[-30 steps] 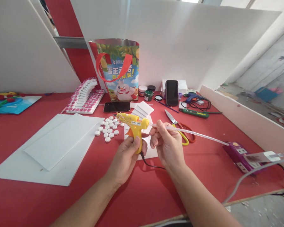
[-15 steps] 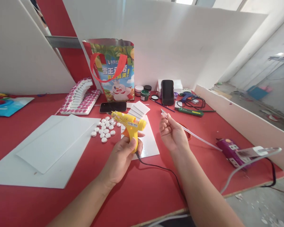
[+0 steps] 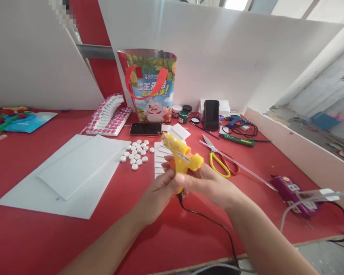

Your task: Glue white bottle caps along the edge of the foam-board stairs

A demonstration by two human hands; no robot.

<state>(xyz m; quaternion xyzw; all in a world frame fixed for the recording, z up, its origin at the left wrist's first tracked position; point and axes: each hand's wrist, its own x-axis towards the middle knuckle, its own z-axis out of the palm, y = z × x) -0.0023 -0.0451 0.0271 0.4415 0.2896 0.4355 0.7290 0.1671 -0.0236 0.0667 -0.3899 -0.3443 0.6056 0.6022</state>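
Observation:
A yellow hot glue gun (image 3: 180, 152) is held above the table, its nozzle pointing to the upper left and a small orange light glowing on its side. My left hand (image 3: 157, 194) is closed around the handle from the left. From the other side my right hand (image 3: 215, 186) grips the same handle, thumb across the front; its other fingers are partly hidden behind the gun. To the right, a clear glue stick (image 3: 249, 172) lies beside scissors (image 3: 224, 165) with yellow and red handles. White foam pieces (image 3: 159, 154) show behind the gun.
Several white round pieces (image 3: 136, 153) lie left of the gun, near white boards (image 3: 74, 168). Behind stand a gift bag (image 3: 153, 88), phones (image 3: 145, 129), paint jars (image 3: 183, 116) and a green-handled tool (image 3: 239, 140). A purple pack (image 3: 292, 194) sits at right; the gun's cord (image 3: 209, 218) trails over the front edge.
My right hand has let go of the glue stick, which now lies on the table, and has come left onto the glue gun. The gun has tilted, and the scissors have come into sight.

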